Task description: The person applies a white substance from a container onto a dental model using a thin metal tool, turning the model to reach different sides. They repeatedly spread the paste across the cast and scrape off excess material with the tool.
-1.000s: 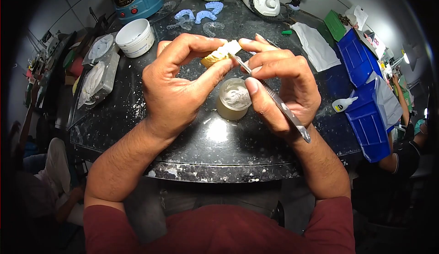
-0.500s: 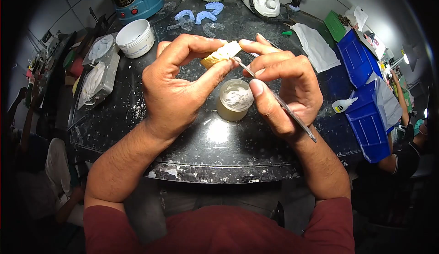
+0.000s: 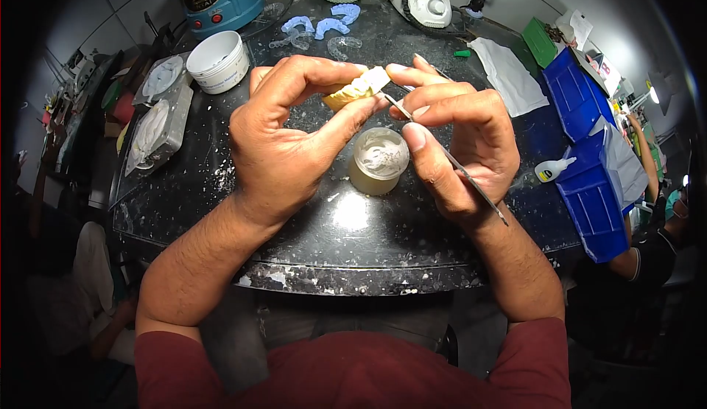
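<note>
Between the thumb and fingers of my left hand (image 3: 283,133) is a yellow dental model (image 3: 359,88), with a white area at its right end. My right hand (image 3: 464,140) grips a thin metal spatula (image 3: 471,178) like a pen, its handle slanting down to the right. The tool's tip meets the model's white end, right by my left thumb. Fingers of my right hand come close to the model's right side. Below the model and between both hands stands a small translucent cup (image 3: 374,180) with whitish paste inside.
Blue dental arches (image 3: 333,27) and clear aligner pieces (image 3: 345,46) lie at the back. A white tub (image 3: 218,63) and a plaster-covered tray (image 3: 166,125) stand left. Blue bins (image 3: 593,195), a small bottle (image 3: 554,169) and white paper (image 3: 508,77) lie right. People sit on both sides.
The spatula's tip has shifted slightly on the model's white end, and its handle has tilted a little. The left hand and model stay nearly in place.
</note>
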